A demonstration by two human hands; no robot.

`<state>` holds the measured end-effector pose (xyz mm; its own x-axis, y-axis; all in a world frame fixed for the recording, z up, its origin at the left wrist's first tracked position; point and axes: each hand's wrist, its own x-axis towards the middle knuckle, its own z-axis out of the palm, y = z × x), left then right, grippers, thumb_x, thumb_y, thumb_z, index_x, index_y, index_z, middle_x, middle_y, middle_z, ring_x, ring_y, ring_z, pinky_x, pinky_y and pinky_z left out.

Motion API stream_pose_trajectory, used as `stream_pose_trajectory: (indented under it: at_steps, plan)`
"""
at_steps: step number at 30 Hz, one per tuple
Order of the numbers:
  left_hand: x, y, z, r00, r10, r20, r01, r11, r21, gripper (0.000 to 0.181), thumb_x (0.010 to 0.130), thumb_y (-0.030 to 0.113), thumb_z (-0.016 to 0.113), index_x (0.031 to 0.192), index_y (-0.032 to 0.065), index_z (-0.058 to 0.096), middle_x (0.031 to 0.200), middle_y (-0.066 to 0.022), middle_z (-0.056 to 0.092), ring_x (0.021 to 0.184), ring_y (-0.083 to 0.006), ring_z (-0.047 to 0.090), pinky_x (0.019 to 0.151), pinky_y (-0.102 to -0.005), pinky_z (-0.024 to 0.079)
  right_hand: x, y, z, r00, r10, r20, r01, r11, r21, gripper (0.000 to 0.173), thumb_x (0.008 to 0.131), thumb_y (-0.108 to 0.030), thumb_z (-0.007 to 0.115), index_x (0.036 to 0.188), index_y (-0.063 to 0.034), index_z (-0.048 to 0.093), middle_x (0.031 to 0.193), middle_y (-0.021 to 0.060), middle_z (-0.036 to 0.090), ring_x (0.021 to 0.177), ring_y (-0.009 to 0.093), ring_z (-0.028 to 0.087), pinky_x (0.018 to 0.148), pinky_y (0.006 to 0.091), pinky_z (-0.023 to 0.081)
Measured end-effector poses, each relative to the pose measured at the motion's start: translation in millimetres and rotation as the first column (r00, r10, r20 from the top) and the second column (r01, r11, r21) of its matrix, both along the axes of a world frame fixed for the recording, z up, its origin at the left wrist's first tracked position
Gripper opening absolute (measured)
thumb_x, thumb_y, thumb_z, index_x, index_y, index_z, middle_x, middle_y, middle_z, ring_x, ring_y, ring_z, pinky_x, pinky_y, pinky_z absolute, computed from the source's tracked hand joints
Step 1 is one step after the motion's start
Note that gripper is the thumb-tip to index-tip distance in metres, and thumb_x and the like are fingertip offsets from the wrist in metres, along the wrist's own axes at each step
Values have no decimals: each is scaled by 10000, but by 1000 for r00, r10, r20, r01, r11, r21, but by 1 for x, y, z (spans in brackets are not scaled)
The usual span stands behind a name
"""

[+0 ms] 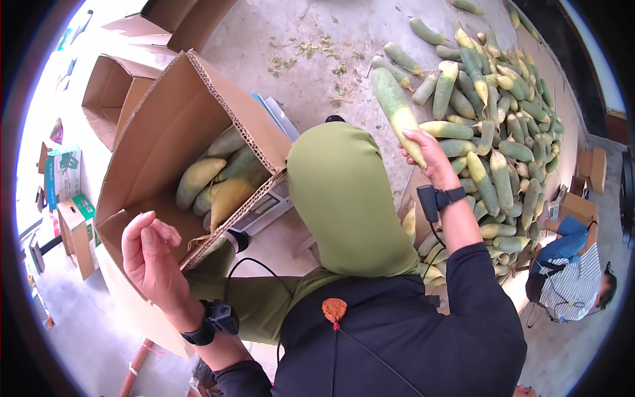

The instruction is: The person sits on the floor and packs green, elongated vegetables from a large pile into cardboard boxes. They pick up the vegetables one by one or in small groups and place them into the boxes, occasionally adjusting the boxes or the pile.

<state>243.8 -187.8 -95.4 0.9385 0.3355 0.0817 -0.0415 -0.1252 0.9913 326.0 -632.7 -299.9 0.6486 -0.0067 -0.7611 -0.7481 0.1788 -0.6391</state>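
My right hand [430, 155] grips a large green radish [393, 101] by its pale yellow end, with the green end pointing away from me. Right beside that hand spreads a big heap of similar green radishes [516, 144]. My left hand [154, 265] is raised over the near edge of an open cardboard box [154, 134], its fingers curled in towards the thumb and nothing visible in them. Several radishes [201, 181] lie at the bottom of this box. The box's near wall hides part of them.
Other cardboard boxes [106, 99] stand at the left, and smaller cartons [79, 233] farther out. Leaf scraps [317, 49] litter the concrete floor [278, 30]. A seated person in a striped shirt [570, 283] is at the far right. A cable [255, 260] hangs by my leg.
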Motion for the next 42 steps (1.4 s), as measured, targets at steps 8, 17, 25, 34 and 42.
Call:
stream_pose_trajectory:
  at_steps: [8, 17, 25, 34, 42]
  plan:
    - [-3, 7, 1, 996, -93, -9, 93, 996, -3, 218, 969, 80, 510, 1141, -30, 588, 897, -55, 570, 764, -105, 525, 662, -239, 441, 16, 51, 152, 885, 99, 454, -116, 993, 8, 473, 793, -190, 693, 1188, -18, 496, 837, 58, 599, 613, 115, 592, 468, 216, 450]
    - [4, 32, 63, 1000, 3, -12, 4, 858, 514, 545, 822, 65, 658, 1339, 67, 486, 1325, -93, 509, 1130, -176, 531, 847, -284, 472, 36, 144, 278, 497, 575, 650, -499, 802, -328, 524, 716, -137, 732, 1181, 11, 542, 887, 45, 619, 705, 111, 587, 609, 243, 470]
    - [2, 56, 73, 998, 21, -65, 56, 295, 954, 956, 567, 86, 831, 1413, 215, 406, 1460, -88, 363, 1365, -327, 288, 1120, -480, 258, 62, 255, 287, -222, 857, 464, -567, 274, -777, 465, 633, -171, 722, 1020, 43, 575, 844, 194, 620, 784, 286, 619, 723, 347, 492]
    - [4, 77, 29, 889, -226, -398, 457, 480, 749, 677, 603, 71, 731, 1243, 112, 513, 1146, -111, 558, 1104, -320, 523, 952, -399, 441, 63, 276, 244, -364, 856, 367, -476, 167, -863, 448, 710, -140, 686, 1120, -1, 571, 985, 149, 644, 921, 281, 617, 782, 344, 476]
    - [8, 92, -1, 741, -74, -667, 614, 476, 630, 765, 593, 132, 781, 1294, 70, 480, 1177, -188, 555, 1119, -348, 524, 982, -391, 426, 71, 216, 254, -84, 785, 614, -458, 517, -723, 308, 838, -112, 631, 1137, -36, 624, 1050, 41, 653, 981, 124, 586, 795, 278, 455]
